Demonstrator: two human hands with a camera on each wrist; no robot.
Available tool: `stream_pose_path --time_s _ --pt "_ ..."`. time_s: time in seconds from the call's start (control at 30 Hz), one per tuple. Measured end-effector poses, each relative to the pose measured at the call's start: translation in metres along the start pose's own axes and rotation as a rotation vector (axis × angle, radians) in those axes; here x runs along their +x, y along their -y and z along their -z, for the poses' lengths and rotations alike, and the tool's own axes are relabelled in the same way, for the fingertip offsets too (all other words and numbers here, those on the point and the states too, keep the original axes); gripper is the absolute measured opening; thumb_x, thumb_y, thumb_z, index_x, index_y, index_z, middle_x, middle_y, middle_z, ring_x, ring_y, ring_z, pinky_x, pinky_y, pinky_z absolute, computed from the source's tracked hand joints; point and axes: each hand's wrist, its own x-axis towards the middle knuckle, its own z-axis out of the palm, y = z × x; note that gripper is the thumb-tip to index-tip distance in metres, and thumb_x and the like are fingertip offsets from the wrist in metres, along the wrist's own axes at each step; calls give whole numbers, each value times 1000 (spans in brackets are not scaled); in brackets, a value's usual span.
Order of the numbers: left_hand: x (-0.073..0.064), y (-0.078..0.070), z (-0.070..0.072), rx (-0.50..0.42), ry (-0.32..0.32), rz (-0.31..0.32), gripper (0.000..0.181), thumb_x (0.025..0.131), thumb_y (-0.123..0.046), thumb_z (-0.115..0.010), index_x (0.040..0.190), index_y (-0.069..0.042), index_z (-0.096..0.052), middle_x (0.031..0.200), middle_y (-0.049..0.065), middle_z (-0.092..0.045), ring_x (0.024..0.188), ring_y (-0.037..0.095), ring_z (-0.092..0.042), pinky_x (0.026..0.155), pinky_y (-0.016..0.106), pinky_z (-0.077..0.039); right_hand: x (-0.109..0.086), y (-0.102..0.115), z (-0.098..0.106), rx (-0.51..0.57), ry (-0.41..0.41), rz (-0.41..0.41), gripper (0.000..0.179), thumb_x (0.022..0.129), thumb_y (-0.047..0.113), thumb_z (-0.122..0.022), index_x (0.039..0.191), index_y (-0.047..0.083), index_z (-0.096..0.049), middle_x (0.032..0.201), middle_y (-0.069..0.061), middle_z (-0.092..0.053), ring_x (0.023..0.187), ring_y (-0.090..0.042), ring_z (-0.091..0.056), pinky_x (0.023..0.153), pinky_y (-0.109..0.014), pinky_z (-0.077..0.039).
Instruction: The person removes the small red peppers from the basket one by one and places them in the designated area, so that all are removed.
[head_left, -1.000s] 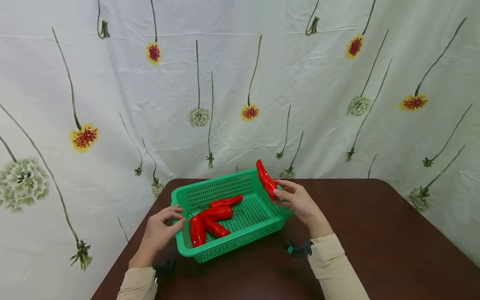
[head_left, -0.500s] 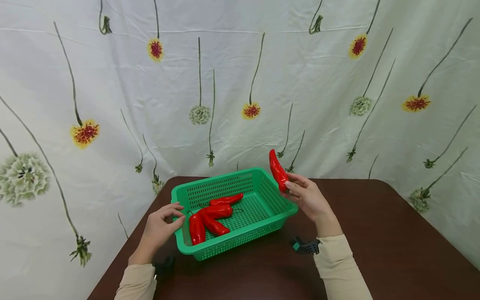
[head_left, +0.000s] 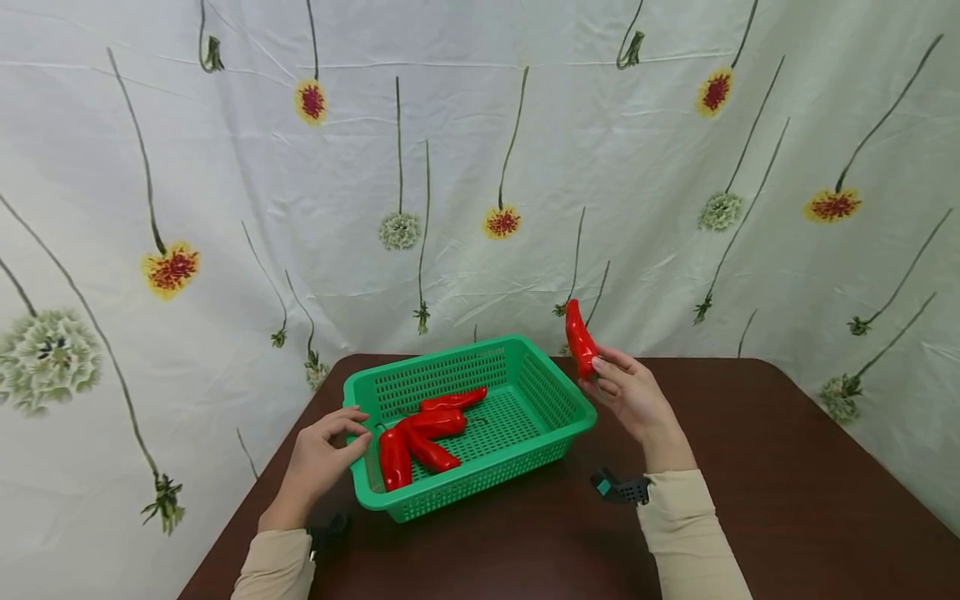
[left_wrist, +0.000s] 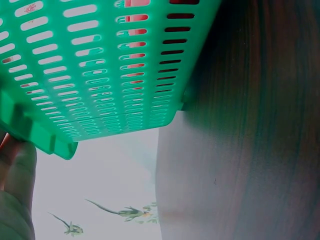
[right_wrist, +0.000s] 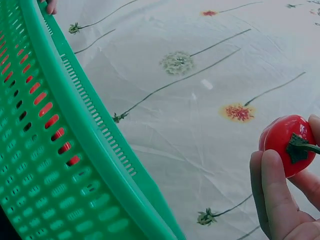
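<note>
My right hand holds a glossy red pepper by its stem end, tip pointing up, beyond the right rim of the green plastic basket. The right wrist view looks onto the green stem cap of that pepper, with fingers around it. At the basket's left end, my left hand grips the rim with thumb and fingers. The left wrist view has these fingers tucked under the rim. Several red peppers lie in the basket's left half, some overlapping.
The basket stands slightly askew on a dark brown table. Behind it hangs a white cloth with printed flowers. A dark strap is at my right wrist, and another dark strap at the left.
My right hand has carried the pepper rightward, from over the basket's right end to outside its rim, and the pepper has turned more upright. The left hand and the basket have stayed put.
</note>
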Motion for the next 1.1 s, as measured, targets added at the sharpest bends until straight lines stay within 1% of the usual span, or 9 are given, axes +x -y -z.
stream_pose_path --time_s 0.17,0.27,0.4,0.53,0.63,0.73,0.83,0.97,1.1 --pt "1 -1 0 13 -2 13 6 89 -12 -73 88 -6 -76 121 16 -71 113 -23 -45 86 1 -40 1 0 8 -2 -53 -11 59 102 20 -55 154 2 -31 150 -15 -34 84 -7 -64 97 -28 -54" --pt "1 -1 -1 12 -1 20 5 88 -10 -73 88 -6 -76 121 16 -71 114 -20 -47 86 2 -41 1 0 14 -13 -78 -12 62 102 20 -55 156 3 -29 153 -18 -32 85 -6 -64 96 -28 -54" --pt "1 -2 -1 4 -2 16 4 88 -8 -73 88 -5 -76 121 16 -71 113 -23 -44 86 1 -41 2 -3 20 -22 -111 -22 61 102 20 -55 156 3 -30 153 -17 -33 87 -5 -65 94 -26 -55" --pt "1 -2 -1 5 -5 14 5 88 -10 -73 87 -6 -76 121 17 -71 112 -25 -42 86 -1 -39 6 -8 26 -38 -141 -34 60 101 20 -57 154 2 -33 149 -15 -37 86 -6 -65 91 -24 -56" --pt "0 -2 -1 6 -7 19 5 88 -9 -73 87 -5 -76 121 17 -71 113 -24 -42 86 -2 -37 9 -15 30 -58 -155 -45 60 101 20 -58 152 1 -35 148 -16 -38 88 -7 -66 88 -22 -57" --pt "0 -2 -1 7 -6 21 5 88 -8 -73 89 -3 -76 122 17 -71 114 -22 -45 86 -1 -38 12 -24 34 -87 -167 -73 60 100 20 -59 151 1 -36 148 -19 -38 88 -9 -66 85 -21 -57" --pt "-1 -2 -1 2 -6 24 5 87 -6 -73 89 -3 -76 122 16 -71 115 -19 -47 86 -1 -38 16 -34 36 -121 -179 -113 61 99 21 -61 152 1 -35 151 -21 -36 89 -9 -64 91 -25 -56" --pt "-1 -3 0 -5 -5 23 4 87 -6 -73 89 -3 -76 122 17 -71 115 -21 -45 86 -2 -38 20 -46 40 -159 -208 -146 60 100 21 -60 152 1 -36 152 -23 -37 91 -10 -62 103 -35 -51" --pt "0 -2 -1 -5 -3 14 4 88 -6 -73 88 -4 -76 121 17 -71 114 -24 -42 86 -2 -38 22 -57 45 -191 -242 -161 59 100 20 -60 150 -1 -38 151 -25 -38 86 -10 -61 107 -42 -47"
